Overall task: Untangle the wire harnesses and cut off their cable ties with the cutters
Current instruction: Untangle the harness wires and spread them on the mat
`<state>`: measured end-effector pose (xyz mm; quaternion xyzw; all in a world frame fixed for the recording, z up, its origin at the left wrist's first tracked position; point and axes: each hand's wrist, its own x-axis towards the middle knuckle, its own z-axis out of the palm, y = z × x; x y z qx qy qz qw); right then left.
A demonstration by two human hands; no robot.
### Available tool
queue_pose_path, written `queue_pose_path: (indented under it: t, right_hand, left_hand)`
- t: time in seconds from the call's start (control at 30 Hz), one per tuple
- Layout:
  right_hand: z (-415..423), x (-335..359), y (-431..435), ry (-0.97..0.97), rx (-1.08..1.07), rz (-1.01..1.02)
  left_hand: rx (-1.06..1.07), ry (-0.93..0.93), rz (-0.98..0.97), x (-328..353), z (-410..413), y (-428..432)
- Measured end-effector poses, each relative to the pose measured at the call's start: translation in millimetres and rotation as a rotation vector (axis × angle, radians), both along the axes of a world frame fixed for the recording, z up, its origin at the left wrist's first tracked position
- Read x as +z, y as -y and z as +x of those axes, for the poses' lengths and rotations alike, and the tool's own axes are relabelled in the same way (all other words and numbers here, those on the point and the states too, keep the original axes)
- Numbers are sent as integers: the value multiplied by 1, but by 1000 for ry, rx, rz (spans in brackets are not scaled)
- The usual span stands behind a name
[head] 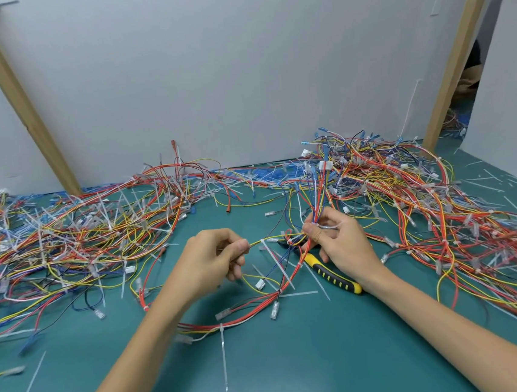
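My left hand (216, 260) pinches a yellow wire (270, 238) of a wire harness (262, 314) that loops over the green mat in front of me. My right hand (340, 241) grips the same harness's bundle of red, blue and yellow wires, whose ends fan upward above its fingers, and a white cable tie sticks out between thumb and finger. The yellow-and-black cutters (331, 272) lie on the mat under my right hand, the jaws hidden by wires. White cable ties (224, 354) hang from the harness loop.
Big tangles of harnesses lie at the left (65, 236) and the right (441, 209) of the green mat (283, 367). Cut ties are scattered at the right edge. A white wall with two wooden struts (17, 99) closes the back. Another person shows past the right strut.
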<state>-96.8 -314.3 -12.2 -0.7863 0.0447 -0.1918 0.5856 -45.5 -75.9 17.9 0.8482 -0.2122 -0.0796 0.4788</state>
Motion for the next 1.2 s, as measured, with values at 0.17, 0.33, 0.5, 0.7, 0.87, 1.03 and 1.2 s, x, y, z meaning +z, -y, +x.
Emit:
queue_pose_path:
  t: [0.17, 0.33, 0.5, 0.7, 0.87, 1.03, 1.2]
  right_hand:
    - [2, -2, 1, -3, -11, -45]
    - [2, -4, 3, -1, -17, -51]
    - [2, -4, 3, 1, -9, -29]
    - [3, -4, 3, 6, -16, -30]
    - [5, -7, 7, -10, -18, -16]
    - [7, -8, 9, -31, -17, -58]
    - [5, -7, 6, -17, -12, -95]
  left_hand:
    - [-64, -336, -201, 2, -5, 0]
    - [-184, -439, -164, 2, -3, 0]
    - [-101, -307, -141, 1, 0, -2]
    - [-35, -155, -49, -5, 4, -4]
    - [90, -13, 75, -3, 17, -23]
    - [200, 37, 152, -1, 27, -43]
    - [291, 112, 214, 3, 27, -46]
